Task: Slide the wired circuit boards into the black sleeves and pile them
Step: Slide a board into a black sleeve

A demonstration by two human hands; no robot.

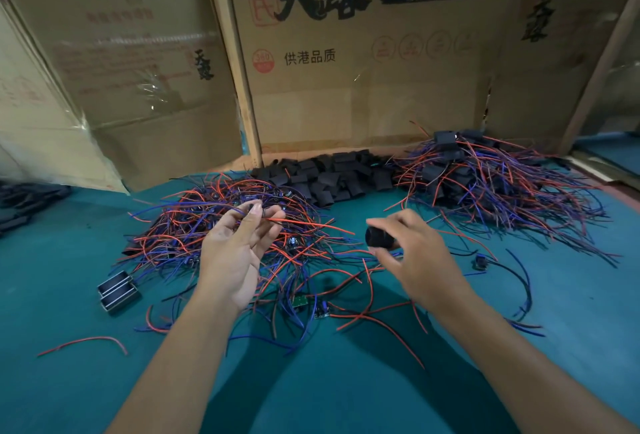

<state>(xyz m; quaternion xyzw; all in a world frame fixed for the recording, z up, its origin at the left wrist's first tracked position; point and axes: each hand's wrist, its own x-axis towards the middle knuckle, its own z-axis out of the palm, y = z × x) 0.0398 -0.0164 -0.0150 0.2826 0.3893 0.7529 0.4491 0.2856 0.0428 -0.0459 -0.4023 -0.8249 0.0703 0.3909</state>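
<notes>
My left hand (235,253) is raised palm up over a tangled heap of wired circuit boards (207,226) with red and blue leads, and its fingertips pinch one wired board (268,214) whose red wire trails to the right. My right hand (412,257) grips a black sleeve (377,238) with its open end turned toward the left hand. A row of empty black sleeves (332,174) lies along the back. On the right rises a pile of sleeved boards (485,177) with wires fanning out.
Green table cover (346,392) in front. Two small metal solenoid-like blocks (117,290) lie at the left. Loose boards (300,300) and stray wires lie between my arms. A sleeved piece (479,262) lies right of my right hand. Cardboard boxes (346,87) wall off the back.
</notes>
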